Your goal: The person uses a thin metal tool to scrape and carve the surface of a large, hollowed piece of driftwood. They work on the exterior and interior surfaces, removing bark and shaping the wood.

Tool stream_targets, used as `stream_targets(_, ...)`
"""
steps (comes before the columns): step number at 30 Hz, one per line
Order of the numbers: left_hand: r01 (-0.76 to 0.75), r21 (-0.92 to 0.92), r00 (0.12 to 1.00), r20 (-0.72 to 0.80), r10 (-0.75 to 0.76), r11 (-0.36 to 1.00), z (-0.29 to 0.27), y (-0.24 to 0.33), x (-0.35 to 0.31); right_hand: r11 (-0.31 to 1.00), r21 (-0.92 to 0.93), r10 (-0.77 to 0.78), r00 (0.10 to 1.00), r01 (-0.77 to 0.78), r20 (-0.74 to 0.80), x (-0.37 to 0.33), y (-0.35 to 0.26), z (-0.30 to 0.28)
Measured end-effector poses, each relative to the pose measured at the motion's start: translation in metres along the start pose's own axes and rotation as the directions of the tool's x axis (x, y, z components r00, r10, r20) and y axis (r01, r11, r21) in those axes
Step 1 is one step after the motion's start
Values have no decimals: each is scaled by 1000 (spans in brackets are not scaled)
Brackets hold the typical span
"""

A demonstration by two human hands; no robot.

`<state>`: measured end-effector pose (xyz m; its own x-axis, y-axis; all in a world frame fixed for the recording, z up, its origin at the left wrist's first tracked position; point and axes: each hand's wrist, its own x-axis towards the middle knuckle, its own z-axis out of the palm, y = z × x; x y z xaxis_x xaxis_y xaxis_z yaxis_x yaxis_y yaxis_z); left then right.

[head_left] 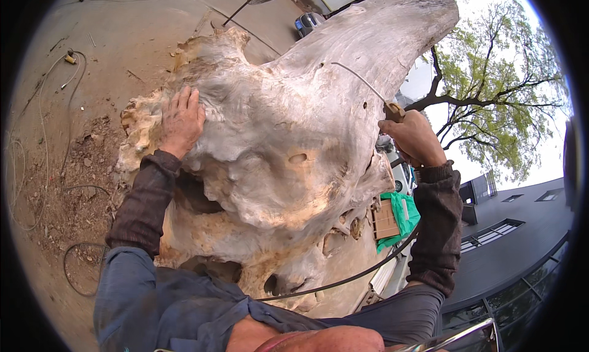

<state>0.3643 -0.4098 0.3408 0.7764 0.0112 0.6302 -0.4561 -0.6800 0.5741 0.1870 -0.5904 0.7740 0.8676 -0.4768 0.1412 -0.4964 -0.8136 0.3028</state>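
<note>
A huge pale tree stump (276,125), smoothed in places and gnarled at its left edge, fills the middle. My left hand (182,122) lies flat on its left side, fingers stretched out and holding nothing. On the far right side my right hand (414,137) is closed around the brown wooden handle (394,112) of a thin hooked metal rod (362,79). The rod reaches up and left across the wood, its bent tip at or close to the surface; I cannot tell whether it touches. Dark hollows (195,195) open in the stump below my left hand.
Wood chips (86,162) and loose cables (76,76) lie on the ground at left. A dark hose or cable (343,282) curves past my body. Right of the stump are a cardboard box (385,220) and green sheeting (403,214). A vehicle (308,24) stands far back.
</note>
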Motion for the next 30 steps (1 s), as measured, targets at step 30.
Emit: stream_targets(30,-57,27,998,-11,57,998,6,-17,6,909,408,7,982,-85,189,-135,30,55)
